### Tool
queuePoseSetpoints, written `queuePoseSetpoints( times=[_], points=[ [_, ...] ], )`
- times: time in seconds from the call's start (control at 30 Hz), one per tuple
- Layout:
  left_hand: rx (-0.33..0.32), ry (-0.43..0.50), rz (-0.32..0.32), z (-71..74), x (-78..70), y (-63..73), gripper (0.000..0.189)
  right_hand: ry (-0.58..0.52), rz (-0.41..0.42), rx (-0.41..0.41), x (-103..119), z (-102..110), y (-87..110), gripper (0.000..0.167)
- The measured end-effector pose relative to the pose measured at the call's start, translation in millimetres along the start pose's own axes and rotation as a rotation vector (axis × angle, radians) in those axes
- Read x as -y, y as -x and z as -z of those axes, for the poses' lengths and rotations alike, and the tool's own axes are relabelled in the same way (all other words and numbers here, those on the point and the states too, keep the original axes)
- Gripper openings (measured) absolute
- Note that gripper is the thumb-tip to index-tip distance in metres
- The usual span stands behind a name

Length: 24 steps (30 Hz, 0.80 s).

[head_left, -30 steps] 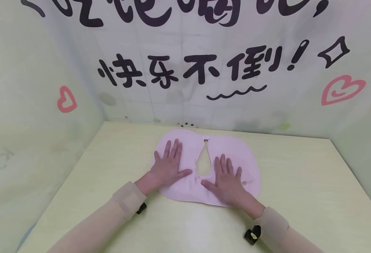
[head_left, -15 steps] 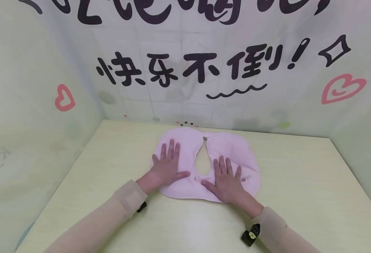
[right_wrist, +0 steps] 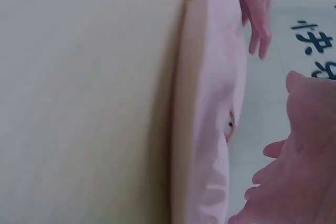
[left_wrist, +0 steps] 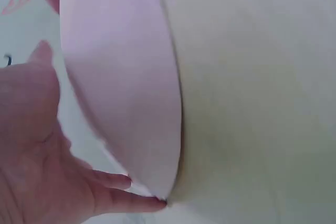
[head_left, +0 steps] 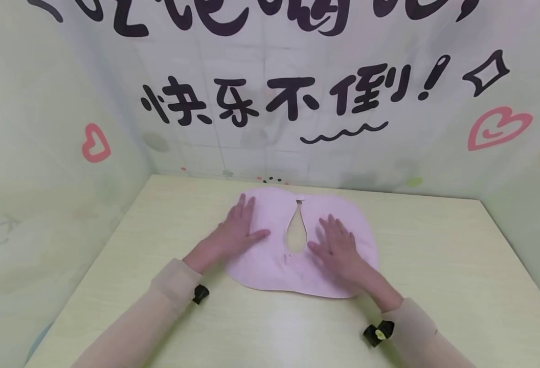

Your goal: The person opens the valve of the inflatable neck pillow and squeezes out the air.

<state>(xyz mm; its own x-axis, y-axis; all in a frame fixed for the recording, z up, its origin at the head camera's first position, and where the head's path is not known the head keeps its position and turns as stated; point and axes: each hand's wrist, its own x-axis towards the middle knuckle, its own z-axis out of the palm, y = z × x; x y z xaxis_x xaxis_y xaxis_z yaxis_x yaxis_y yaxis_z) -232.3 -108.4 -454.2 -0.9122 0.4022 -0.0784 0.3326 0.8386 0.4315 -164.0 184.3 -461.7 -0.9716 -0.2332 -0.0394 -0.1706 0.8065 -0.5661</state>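
Observation:
A pale pink bib-shaped cloth point(head_left: 270, 260) with a teardrop neck hole point(head_left: 296, 231) lies flat on the light yellow-green table point(head_left: 435, 266). My left hand point(head_left: 237, 231) rests flat on the cloth's left lobe, fingers straight and pointing away. My right hand point(head_left: 339, 248) lies flat on the right lobe with fingers spread. In the left wrist view, the cloth point(left_wrist: 126, 82) curves past my left hand point(left_wrist: 47, 150), whose fingertips reach its edge. In the right wrist view, the cloth point(right_wrist: 215, 103) lies beside my right hand point(right_wrist: 299, 166), and my left hand point(right_wrist: 257, 9) shows beyond.
A printed backdrop point(head_left: 297, 102) with black characters and pink hearts walls in the table at the back and both sides. Bare tabletop lies left, right and in front of the cloth. Black wrist mounts point(head_left: 378, 332) sit at my beige sleeves.
Both hands have slid outward and farther away over the cloth, the left toward its left edge, the right up the right lobe. The cloth lies a little flatter.

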Motion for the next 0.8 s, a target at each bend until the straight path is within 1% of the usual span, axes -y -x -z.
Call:
queuePoseSetpoints(
  times=[0.03, 0.1, 0.17, 0.2, 0.27, 0.33, 0.4, 0.47, 0.53, 0.6, 0.63, 0.7, 0.8],
  points=[
    [-0.039, 0.061, 0.008, 5.7, 4.8, -1.6, 0.097, -0.057, -0.009, -0.036, -4.0, 9.0, -2.8, 0.078],
    [-0.111, 0.174, 0.051, 16.3, 14.3, -5.4, 0.09, -0.16, -0.049, -0.111, -15.3, 26.8, -8.1, 0.074],
    [-0.153, 0.289, 0.127, 25.2, 23.7, -8.6, 0.082, -0.236, -0.121, -0.172, -31.1, 42.1, -11.9, 0.072],
    [-0.158, 0.342, 0.175, 29.1, 27.7, -9.3, 0.079, -0.267, -0.17, -0.19, -38.9, 48.8, -13.1, 0.072],
    [-0.151, 0.432, 0.279, 35.1, 35.0, -10.4, 0.075, -0.304, -0.27, -0.196, -53.2, 59.6, -14.4, 0.072],
    [-0.128, 0.474, 0.355, 38.9, 41.4, -10.7, 0.071, -0.349, -0.356, -0.18, -64.4, 66.7, -14.6, 0.072],
    [-0.103, 0.479, 0.4, 41.3, 45.8, -10.8, 0.069, -0.418, -0.411, -0.152, -71.0, 70.7, -14.6, 0.071],
    [-0.082, 0.47, 0.411, 41.6, 49.0, -10.8, 0.067, -0.499, -0.438, -0.123, -74.0, 72.5, -14.7, 0.071],
    [-0.063, 0.439, 0.4, 40.3, 51.3, -10.9, 0.065, -0.583, -0.453, -0.088, -75.4, 72.9, -14.9, 0.071],
    [-0.048, 0.425, 0.387, 37.6, 53.0, -10.8, 0.062, -0.631, -0.467, -0.054, -75.9, 72.2, -15.0, 0.071],
    [-0.047, 0.423, 0.382, 35.9, 53.8, -10.9, 0.06, -0.633, -0.472, -0.042, -76.2, 71.7, -15.0, 0.07],
    [-0.056, 0.424, 0.369, 32.6, 55.2, -11.6, 0.054, -0.632, -0.482, -0.042, -77.5, 70.0, -15.3, 0.067],
    [-0.093, 0.45, 0.355, 28.3, 56.4, -12.9, 0.047, -0.601, -0.485, -0.109, -80.0, 68.2, -16.9, 0.059]
  ],
)
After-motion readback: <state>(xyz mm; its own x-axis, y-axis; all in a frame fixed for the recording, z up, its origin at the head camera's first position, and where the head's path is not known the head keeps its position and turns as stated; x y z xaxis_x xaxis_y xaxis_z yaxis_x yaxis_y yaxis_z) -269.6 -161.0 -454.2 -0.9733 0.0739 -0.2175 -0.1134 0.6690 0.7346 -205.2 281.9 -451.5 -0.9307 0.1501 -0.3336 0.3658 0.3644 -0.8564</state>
